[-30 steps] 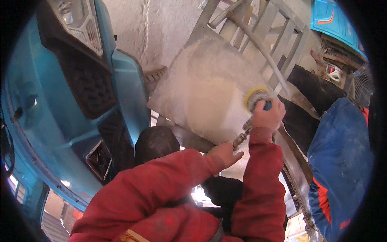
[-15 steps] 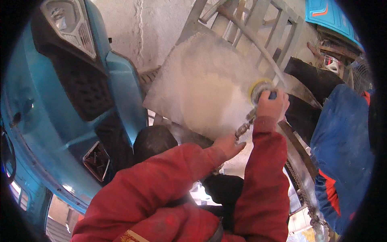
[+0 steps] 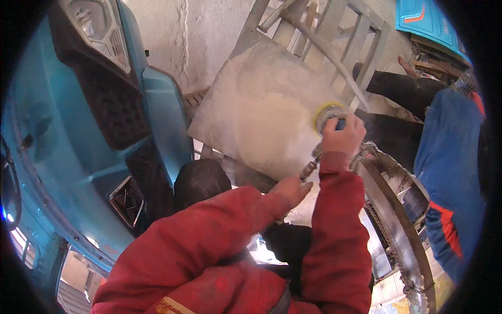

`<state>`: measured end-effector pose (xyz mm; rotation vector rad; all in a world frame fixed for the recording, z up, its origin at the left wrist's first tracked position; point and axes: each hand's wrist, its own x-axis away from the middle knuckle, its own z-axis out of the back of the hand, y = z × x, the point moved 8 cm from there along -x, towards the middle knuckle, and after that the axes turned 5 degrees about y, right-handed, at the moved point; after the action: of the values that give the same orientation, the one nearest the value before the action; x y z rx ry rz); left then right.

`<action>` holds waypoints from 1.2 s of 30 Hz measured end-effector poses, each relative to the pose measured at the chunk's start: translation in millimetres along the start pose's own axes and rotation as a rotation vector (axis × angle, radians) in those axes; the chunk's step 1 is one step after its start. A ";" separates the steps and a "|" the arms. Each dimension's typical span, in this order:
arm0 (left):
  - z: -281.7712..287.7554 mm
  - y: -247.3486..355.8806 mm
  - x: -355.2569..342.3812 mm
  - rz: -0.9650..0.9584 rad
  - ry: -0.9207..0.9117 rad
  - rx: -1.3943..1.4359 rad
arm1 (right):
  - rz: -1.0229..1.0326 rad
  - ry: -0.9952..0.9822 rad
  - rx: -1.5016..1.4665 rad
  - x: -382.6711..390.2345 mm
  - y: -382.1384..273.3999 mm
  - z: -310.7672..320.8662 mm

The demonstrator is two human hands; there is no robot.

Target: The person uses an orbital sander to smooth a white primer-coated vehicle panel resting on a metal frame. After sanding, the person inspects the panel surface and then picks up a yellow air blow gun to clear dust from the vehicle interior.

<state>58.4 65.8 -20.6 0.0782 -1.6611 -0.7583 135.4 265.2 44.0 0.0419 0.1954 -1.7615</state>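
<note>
Dusty panel (image 3: 269, 118), round sander (image 3: 325, 114) under right hand (image 3: 343, 135)

Teal vehicle (image 3: 63, 152) stood on the left, headlight (image 3: 98, 26) near its top. I saw a grey frame (image 3: 374, 55) up top, a blue panel (image 3: 431, 23) with orange stripe upper right, wood scraps (image 3: 436, 68) beside it, a person in blue (image 3: 451, 152), a curved beam (image 3: 388, 201) near them.

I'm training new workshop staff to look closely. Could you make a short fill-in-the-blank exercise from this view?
The disc sander is gripped by the ____ hand.
The sander's pad edge is ____.
The person's sleeves are ____.
The vehicle stands on the ____ side of the view.

Missing words: right; yellow; red; left.
</note>
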 end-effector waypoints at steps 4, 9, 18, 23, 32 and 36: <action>6.2 -9.7 6.9 -0.004 0.061 0.045 | 0.025 0.008 0.010 17.1 -7.8 -0.5; -5.3 -13.5 8.6 -0.028 0.063 -0.055 | -0.143 -0.071 0.040 23.3 26.6 6.1; -6.1 -32.3 17.7 -0.060 0.163 0.000 | -0.137 -0.044 -0.013 47.2 15.3 11.3; -11.9 -28.0 33.3 -0.165 0.229 0.088 | -0.118 -0.055 -0.048 61.4 25.3 13.6; -5.6 -16.1 16.0 -0.069 0.150 -0.068 | -0.044 0.043 -0.016 34.9 23.6 14.0; -4.1 -18.4 18.6 -0.077 0.195 -0.010 | -0.077 0.021 -0.053 37.4 14.7 15.6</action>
<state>50.9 41.3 -14.0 0.2038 -1.4755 -0.7914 143.4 223.7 52.7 0.0142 0.2621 -1.8319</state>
